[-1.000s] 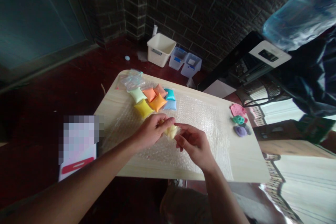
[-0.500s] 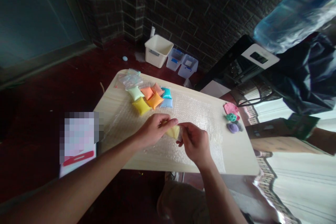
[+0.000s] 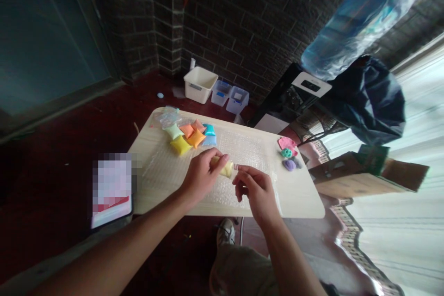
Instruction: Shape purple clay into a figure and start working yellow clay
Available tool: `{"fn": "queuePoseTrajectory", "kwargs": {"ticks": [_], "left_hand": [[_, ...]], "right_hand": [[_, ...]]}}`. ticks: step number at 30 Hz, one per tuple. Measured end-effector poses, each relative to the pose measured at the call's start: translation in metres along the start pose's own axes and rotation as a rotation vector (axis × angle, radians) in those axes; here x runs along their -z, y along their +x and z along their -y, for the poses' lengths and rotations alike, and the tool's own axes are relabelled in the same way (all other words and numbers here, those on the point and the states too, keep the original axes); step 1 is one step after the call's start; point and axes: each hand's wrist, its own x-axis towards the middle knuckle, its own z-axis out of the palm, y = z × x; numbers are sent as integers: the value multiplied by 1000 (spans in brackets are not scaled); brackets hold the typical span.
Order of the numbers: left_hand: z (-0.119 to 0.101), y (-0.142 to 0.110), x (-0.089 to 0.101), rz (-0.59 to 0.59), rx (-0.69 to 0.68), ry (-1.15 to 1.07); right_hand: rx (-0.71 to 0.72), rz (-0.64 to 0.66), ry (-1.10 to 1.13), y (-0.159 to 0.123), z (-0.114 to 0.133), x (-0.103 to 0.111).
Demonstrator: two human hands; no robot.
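Observation:
Above the bubble wrap (image 3: 239,145) on the table, my left hand (image 3: 204,173) grips a small clear packet of pale yellow clay (image 3: 227,169) between thumb and fingers. My right hand (image 3: 255,187) is at the packet's right end, its thumb and forefinger closed on the clear plastic edge. The other fingers of that hand are curled. Beyond my left hand lies a group of filled packets: yellow (image 3: 181,145), pale green (image 3: 172,131), several orange ones (image 3: 196,138), teal (image 3: 208,129) and light blue (image 3: 210,140).
Pink (image 3: 286,143), green (image 3: 286,152) and purple (image 3: 289,164) lumps sit at the table's right end. Crumpled clear bags (image 3: 168,116) lie at the far left corner. Behind the table stand a white basket (image 3: 200,84) and two clear bins (image 3: 237,99). A cardboard box (image 3: 364,185) is at right.
The view has shifted, so the table sits a little further left. My right hand has moved slightly away from my left, and its fingers have loosened around the packet's end.

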Motion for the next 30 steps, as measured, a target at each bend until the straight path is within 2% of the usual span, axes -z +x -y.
{"fn": "queuePoseTrajectory", "kwargs": {"ticks": [3, 6, 9, 11, 15, 18, 21, 24, 27, 30], "left_hand": [[-8, -2, 0, -58, -167, 103], [-10, -2, -2, -90, -304, 151], [-10, -2, -5, -83, -395, 157], [-11, -2, -8, -85, -414, 144], [-15, -1, -13, -83, -344, 112], [-18, 1, -14, -114, -228, 64], [-19, 5, -13, -165, -72, -47], [-17, 12, -11, -204, 18, -114], [-12, 20, -6, -225, -24, -51], [-5, 26, 2, -226, -87, 47]], "right_hand": [[-50, 40, 44, -1, 3, 1], [-34, 43, 101, -1, 5, -3], [-11, -32, 242, -1, 8, -7], [-41, -11, 304, 0, 10, -6], [-50, 79, 237, 4, 9, 2], [43, 73, 63, 6, 4, 5], [153, 52, -59, 7, 0, -2], [105, 79, 126, 10, -1, -13], [-45, 162, 385, 17, -3, -22], [-103, 191, 443, 26, -9, -27]]}}
